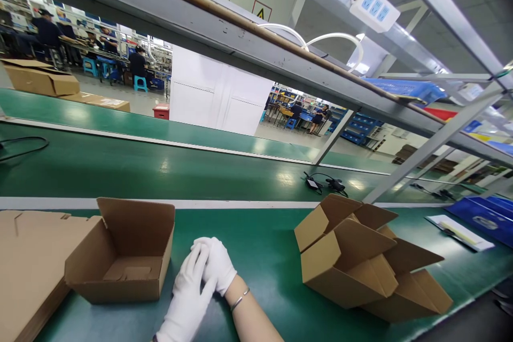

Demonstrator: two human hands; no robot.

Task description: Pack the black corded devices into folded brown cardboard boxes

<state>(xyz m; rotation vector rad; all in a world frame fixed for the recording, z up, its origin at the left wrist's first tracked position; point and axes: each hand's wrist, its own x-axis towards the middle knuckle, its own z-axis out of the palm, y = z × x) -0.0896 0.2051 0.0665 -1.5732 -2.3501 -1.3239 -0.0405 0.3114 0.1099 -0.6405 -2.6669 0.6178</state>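
My left hand [187, 286], in a white glove, lies with its fingers extended over my right hand [220, 267]. The right hand is gloved too, with a silver bracelet [240, 300] on its wrist; its fingers are mostly hidden under the left. The hands touch each other just above the green worktop [264, 278], and no object shows between them. Left of them stands an open cardboard box [124, 289], its back flap raised and its inside visible. Beyond it, at the far left, is a stack of flat cardboard sheets [36, 256].
Several open cardboard boxes [340, 278] are grouped on the right. Behind them lie black adapters with cables [335, 186]. A blue bin [484, 219] and a sheet of paper [460, 232] sit at the far right. A metal shelf beam [248, 37] crosses overhead; people work in the background.
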